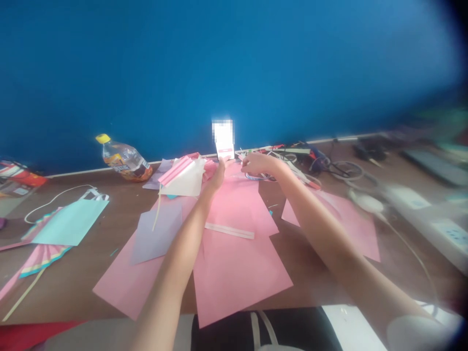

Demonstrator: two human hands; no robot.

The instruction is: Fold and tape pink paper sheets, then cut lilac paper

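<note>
Both my arms reach far forward over pink paper sheets (234, 263) on a brown table (73, 287). My left hand (218, 176) is at the base of a bright phone (224, 141) that stands against the blue wall; its fingers seem curled against the phone, but they are blurred. My right hand (258, 163) hovers just right of the phone, fingers bent together over a tangle of cables and small tools (292, 163); what it holds, if anything, is too small to make out. A folded pink and white paper piece (183, 176) lies left of my left hand.
A plastic bottle (124, 160) with a yellow cap lies on its side at the wall. A light blue paper bag (71, 222) and a striped paper fan (40, 258) lie at left. A lilac sheet (157, 231) and a white strip (229, 230) rest on the pink paper. Cables and a power strip (427, 214) fill the right.
</note>
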